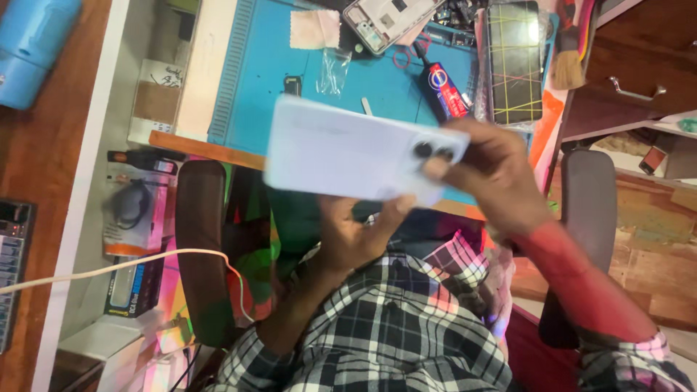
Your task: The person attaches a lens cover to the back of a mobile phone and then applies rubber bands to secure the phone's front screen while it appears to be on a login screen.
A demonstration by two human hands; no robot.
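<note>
Across the upper half, toward twelve o'clock, lay a broad blue work mat [377,80], smooth and rubbery, ridged with slots along its left edge, resting on a wooden bench [196,149] with a pale board beside it. Below, at six o'clock, filled the view a checked shirt [392,327], soft woven cloth in black, white and pink. At nine and three o'clock stood two padded chair armrests [200,239], dark and rounded.

At centre, just above the lap and in front of the mat's near edge, hung a phone back cover [348,156]: a flat rounded rectangle, pale lilac-white, glossy, blurred by motion, with two dark round lens rings near its right end. Left hand [356,232] under it from six o'clock, thumb pressed up against the lower edge, fingers hidden behind. Right hand [494,178] at three o'clock, fingers closed over the right end beside the lenses, clamped on the cover.

At one o'clock on the mat lay a dark glass panel [514,58] crossed with yellow lines, flat and shiny. At twelve o'clock, a bare phone frame [388,22], grey metal. Beside it, a dark glue tube [444,91] with red and blue label. Smaller still, a clear plastic bag [334,69], crinkled, and a white cloth square [314,29].
</note>
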